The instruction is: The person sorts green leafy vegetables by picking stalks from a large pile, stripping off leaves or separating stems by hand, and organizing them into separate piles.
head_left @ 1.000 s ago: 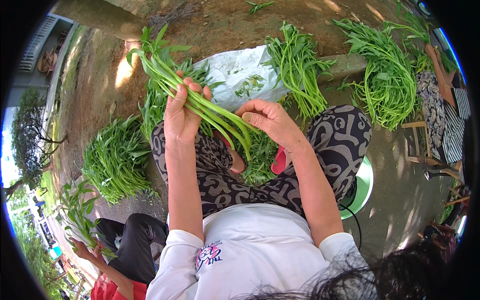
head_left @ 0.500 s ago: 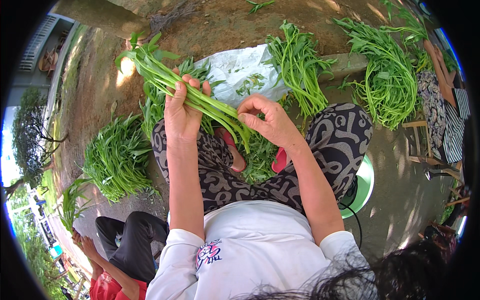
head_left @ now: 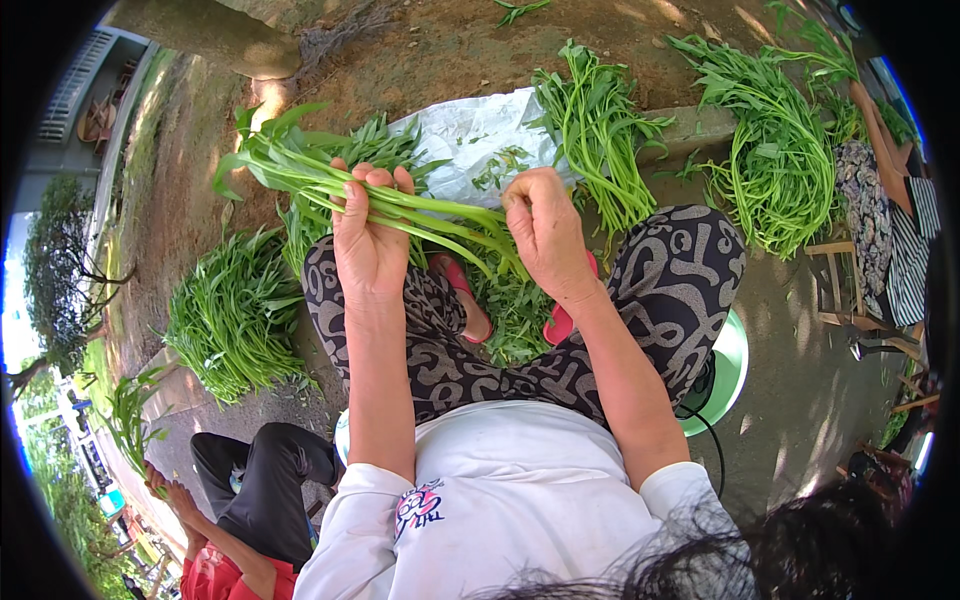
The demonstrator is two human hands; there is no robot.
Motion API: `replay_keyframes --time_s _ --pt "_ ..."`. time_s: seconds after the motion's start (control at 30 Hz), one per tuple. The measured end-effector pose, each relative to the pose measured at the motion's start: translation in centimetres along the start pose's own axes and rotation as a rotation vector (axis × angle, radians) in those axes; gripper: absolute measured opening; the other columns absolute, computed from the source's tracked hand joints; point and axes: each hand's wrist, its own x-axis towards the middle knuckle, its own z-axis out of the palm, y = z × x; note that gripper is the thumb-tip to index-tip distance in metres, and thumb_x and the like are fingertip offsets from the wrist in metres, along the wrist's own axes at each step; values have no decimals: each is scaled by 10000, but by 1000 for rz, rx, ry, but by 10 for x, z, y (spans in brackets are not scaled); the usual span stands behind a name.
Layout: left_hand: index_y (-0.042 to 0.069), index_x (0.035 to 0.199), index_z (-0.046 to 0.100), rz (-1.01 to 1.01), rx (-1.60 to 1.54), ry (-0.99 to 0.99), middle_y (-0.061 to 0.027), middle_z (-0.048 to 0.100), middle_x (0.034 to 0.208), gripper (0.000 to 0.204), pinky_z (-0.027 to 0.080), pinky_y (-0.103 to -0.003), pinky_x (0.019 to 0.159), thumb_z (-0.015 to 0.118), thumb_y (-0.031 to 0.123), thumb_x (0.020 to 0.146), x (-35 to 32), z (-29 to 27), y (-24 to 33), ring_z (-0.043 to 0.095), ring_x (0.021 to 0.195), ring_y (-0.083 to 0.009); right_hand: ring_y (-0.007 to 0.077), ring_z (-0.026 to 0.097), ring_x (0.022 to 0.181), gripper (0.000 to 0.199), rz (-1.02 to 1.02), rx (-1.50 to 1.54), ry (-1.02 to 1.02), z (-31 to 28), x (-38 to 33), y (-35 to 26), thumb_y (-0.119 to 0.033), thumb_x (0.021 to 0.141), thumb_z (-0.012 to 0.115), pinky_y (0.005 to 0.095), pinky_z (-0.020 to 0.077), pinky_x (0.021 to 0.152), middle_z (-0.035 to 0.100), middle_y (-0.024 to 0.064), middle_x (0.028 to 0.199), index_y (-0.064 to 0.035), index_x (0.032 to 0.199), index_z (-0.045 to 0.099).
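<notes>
My left hand [head_left: 370, 240] is closed round the middle of a bunch of water spinach [head_left: 430, 215], tilted across in front of my knees. Its leafy tops [head_left: 275, 155] point to the far left, and the pale stem ends reach toward the right. Against those stem ends is my right hand [head_left: 550, 240], its fingers curled in. Whatever the right fingertips pinch is hidden. Below the bunch, loose cut leaves [head_left: 520, 325] lie on the ground between my red shoes.
Heaps of water spinach lie at left [head_left: 235, 315], ahead [head_left: 605, 140] and far right [head_left: 775, 150]. Scraps dot a white plastic sheet [head_left: 480, 130]. A pale green basin [head_left: 735, 365] sits beside my right leg. Other people's hands [head_left: 175, 500] hold greens at left; another person sits at right.
My right hand has moved a little to the right, its fingers now more curled. The bunch in my left hand has swung flatter, its leafy tops lower and further left.
</notes>
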Motion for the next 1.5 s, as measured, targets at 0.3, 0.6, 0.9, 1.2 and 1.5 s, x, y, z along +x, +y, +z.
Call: replay_keyframes --time_s 0.3,0.6,0.9,1.2,1.5 --pt "154 1196 474 115 52 -10 -19 524 987 344 371 -442 1032 592 77 881 1 0 3 549 932 -151 239 634 712 108 2 -47 -98 6 -13 -22 -64 847 612 322 504 635 644 117 851 -3 935 606" --pt "184 1195 470 76 47 -108 0 525 973 373 365 -447 1042 616 86 866 -4 2 -1 545 918 -141 223 640 746 188 227 202 -264 7 -14 -25 -122 874 595 295 499 668 659 128 884 -2 1015 628" --pt "191 1178 486 33 168 -154 -2 536 946 384 377 -465 1033 644 80 846 -10 2 -7 547 905 -155 86 572 697 178 606 467 -417 7 -14 -27 -126 898 585 244 473 636 652 54 803 13 1001 626" --pt "194 1179 494 33 187 -162 1 536 951 390 366 -470 1043 650 77 841 -10 0 -7 543 913 -158 217 561 665 106 272 157 -233 21 -28 -24 -96 882 534 324 460 634 593 131 788 9 894 533" --pt "182 1185 473 -23 1 -225 14 507 935 379 377 -454 1028 622 66 857 -9 -13 15 530 898 -143 171 566 608 150 227 294 -92 3 -21 -27 -148 912 546 294 459 565 577 91 703 -15 843 538"
